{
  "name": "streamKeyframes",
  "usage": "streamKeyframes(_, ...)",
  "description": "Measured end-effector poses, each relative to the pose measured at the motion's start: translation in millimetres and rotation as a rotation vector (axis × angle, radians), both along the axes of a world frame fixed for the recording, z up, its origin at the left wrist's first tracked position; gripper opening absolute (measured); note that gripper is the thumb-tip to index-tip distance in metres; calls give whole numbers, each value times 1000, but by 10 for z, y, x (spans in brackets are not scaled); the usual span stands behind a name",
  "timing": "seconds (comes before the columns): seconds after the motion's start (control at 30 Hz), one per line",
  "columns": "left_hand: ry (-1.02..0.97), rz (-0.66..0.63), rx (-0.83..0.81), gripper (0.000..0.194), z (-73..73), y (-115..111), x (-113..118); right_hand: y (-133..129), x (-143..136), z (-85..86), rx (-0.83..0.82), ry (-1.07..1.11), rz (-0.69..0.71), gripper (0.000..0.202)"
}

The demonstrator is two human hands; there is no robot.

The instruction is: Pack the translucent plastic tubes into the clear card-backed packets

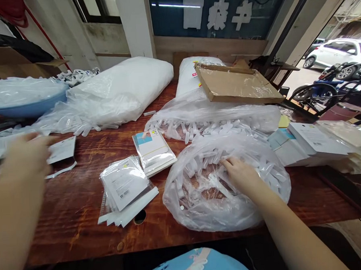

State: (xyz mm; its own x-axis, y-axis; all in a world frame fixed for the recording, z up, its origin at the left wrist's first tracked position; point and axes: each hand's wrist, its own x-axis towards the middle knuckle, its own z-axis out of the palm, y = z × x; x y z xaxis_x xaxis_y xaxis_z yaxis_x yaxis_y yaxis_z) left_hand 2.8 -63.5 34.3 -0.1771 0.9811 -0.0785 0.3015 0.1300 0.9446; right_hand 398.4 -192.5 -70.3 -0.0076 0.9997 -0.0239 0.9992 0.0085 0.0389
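Observation:
My right hand reaches into an open clear plastic bag of small white plastic pieces. Its fingers are curled together among the pieces, and whatever they pinch is too small or hidden to name. At the far left, my left hand is smeared by motion. A clear packet with a printed card lies at its fingers; whether they grip it cannot be told. Between my hands lie a fanned stack of clear card packets and a banded stack of blue-and-white cards.
Behind are a second bag of white pieces, a large white sack and a shallow cardboard tray. A blue basin stands back left. White card stacks sit at right. The table has a round hole near its front edge.

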Motion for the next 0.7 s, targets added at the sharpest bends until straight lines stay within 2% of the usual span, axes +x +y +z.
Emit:
streamKeyframes(0.07, 217, -102, 73, 33, -106, 201, 458, 13, -7, -18, -9, -1, 19, 41)
streamKeyframes(0.17, 449, -502, 84, 28, -344, 482, 1362, -29, -16, -9, -27, 8, 49, 43)
streamKeyframes(0.2, 524, -600, 60, 24, -425, 565, 1663, -63, -23, 0, -31, 9, 59, 43)
streamKeyframes(0.27, 680, -693, -7, 25, -568, 698, 2180, -152, -43, 17, -28, 35, 79, 37)
streamKeyframes(0.33, 819, -736, -73, 28, -677, 781, 2529, -242, -64, 20, -8, 108, 78, 24)
streamKeyframes(0.4, 932, -768, -117, 30, -756, 820, 2707, -308, -76, 2, 12, 178, 47, 14)
streamKeyframes(0.47, 1018, -802, -128, 30, -811, 835, 2759, -341, -71, -33, 19, 207, 22, 14)
streamKeyframes(0.6, 1128, -858, -47, 28, -828, 815, 2662, -355, -30, -111, 18, 220, -17, 21)
streamKeyframes(0.7, 1168, -858, 125, 27, -751, 708, 2489, -371, 6, -151, 24, 232, -111, 36)
